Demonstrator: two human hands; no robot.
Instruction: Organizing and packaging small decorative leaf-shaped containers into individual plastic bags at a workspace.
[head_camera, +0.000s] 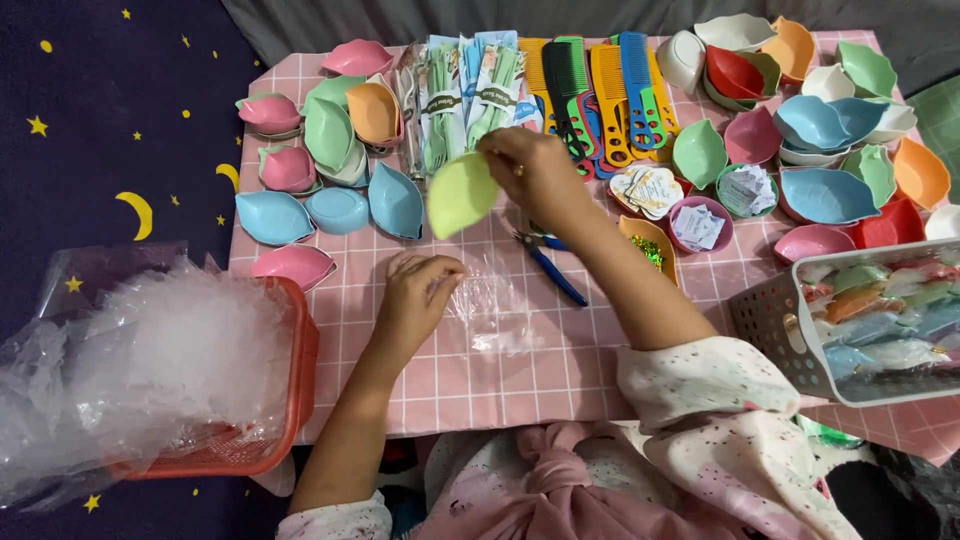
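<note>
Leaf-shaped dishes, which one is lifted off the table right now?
The light green dish, pinched in the right hand above the pink checked cloth. All other dishes rest on the cloth or in stacks.

A low surface (520, 375) under a pink checked cloth sits on a dark navy floor covering (120, 130) printed with yellow stars and moons. Grey fabric (420, 18) runs behind it, evenly lit.

Combs (600, 95) lie above blue pliers (548, 268); a red basket (300, 380) holds plastic bags.
</note>
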